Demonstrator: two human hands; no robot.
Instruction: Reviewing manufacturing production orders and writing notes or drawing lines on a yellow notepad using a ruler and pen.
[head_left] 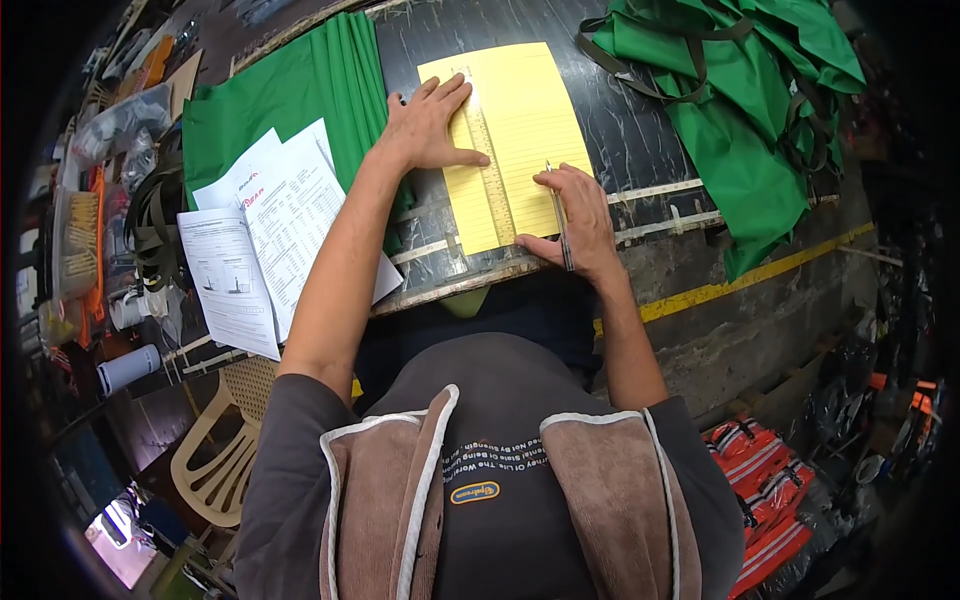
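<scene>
A yellow sheet of lined paper (540, 110) lies on the dark table before me. Along its left part runs a clear ruler (488, 185), slightly slanted. My left hand (428, 125) rests with spread fingers over the paper's upper left edge, its thumb and fingertips pressing on the ruler. My right hand (580, 220) is at the paper's lower right, holding a pen (558, 220) between its fingers, tip pointing away from me. The right thumb reaches toward the ruler's near end.
Folded green fabric (345, 90) and printed papers (290, 215) lie to the left. Green bags (700, 110) with dark straps hang over the table's right side. A beige plastic chair (215, 450) stands at lower left. Orange packed items (765, 490) sit at lower right.
</scene>
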